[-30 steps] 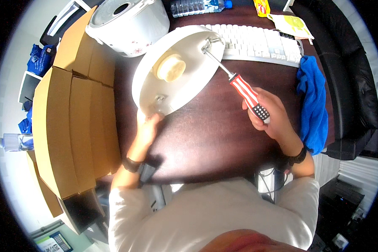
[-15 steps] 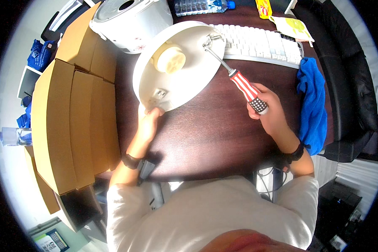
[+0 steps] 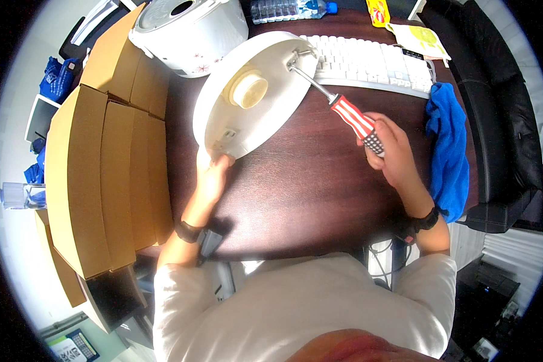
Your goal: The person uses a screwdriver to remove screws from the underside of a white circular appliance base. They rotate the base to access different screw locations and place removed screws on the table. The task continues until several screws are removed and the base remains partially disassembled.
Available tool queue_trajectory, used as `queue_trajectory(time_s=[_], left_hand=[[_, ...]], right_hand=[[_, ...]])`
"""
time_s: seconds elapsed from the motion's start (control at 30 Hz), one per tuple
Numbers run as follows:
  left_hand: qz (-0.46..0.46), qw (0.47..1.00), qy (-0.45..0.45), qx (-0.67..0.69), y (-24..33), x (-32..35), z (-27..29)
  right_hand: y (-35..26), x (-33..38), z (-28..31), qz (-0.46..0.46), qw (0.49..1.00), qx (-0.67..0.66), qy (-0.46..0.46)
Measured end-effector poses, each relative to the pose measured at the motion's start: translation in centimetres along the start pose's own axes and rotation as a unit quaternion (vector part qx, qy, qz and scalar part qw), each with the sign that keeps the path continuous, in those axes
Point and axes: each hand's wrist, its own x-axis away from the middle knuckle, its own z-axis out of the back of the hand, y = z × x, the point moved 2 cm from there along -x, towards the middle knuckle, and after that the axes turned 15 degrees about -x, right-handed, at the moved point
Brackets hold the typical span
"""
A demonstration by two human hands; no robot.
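The left hand [image 3: 213, 178], left of centre in the frame, grips the lower rim of a round white appliance base [image 3: 253, 93] with its fingers curled around the edge, propping the base tilted up off the dark wooden counter [image 3: 301, 193]. The right hand [image 3: 392, 151], right of centre, is closed around the handle of a screwdriver [image 3: 344, 111] with a red-and-white striped grip; its shaft runs up and left to a metal fitting at the upper right edge of the base, near the top centre of the frame.

Judging by the tip seated at that fitting, the screw work looks under way rather than finished: the base is in one piece, with its cream round hub in the middle and a small bracket near the lower rim in place. Whether the screw is going in or coming out I cannot tell, and no loose screws show on the counter.

Counted from left to right: one clear bottle [image 3: 21, 196] at the far left edge, a row of about four cardboard boxes [image 3: 102, 181], one white rice cooker [image 3: 187, 30] at the upper left, one appliance base, one plastic water bottle [image 3: 289, 9] lying at the top edge, one screwdriver, one white keyboard [image 3: 374, 63] behind the shaft, and one blue cloth [image 3: 449, 151] at the right.
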Motion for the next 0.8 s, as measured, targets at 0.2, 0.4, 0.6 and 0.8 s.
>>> queue_trajectory(time_s=[0.2,0.4,0.6,0.8], left_hand=[[-0.011,1.000,-0.006,0.000,0.7,-0.1,0.2],[-0.017,1.000,0.016,-0.019,1.1,0.0,-0.1],[-0.035,0.998,0.017,-0.055,0.9,0.0,-0.3],[-0.034,0.999,0.002,-0.032,0.8,0.2,-0.2]], right_hand=[[-1.2,0.5,-1.3,0.240,0.901,0.360,-0.004],[0.1,-0.2,0.4,0.153,0.980,0.123,0.034],[1.5,-0.1,0.7,-0.195,0.917,-0.347,-0.038],[-0.3,-0.2,0.5,0.086,0.994,0.063,-0.004]])
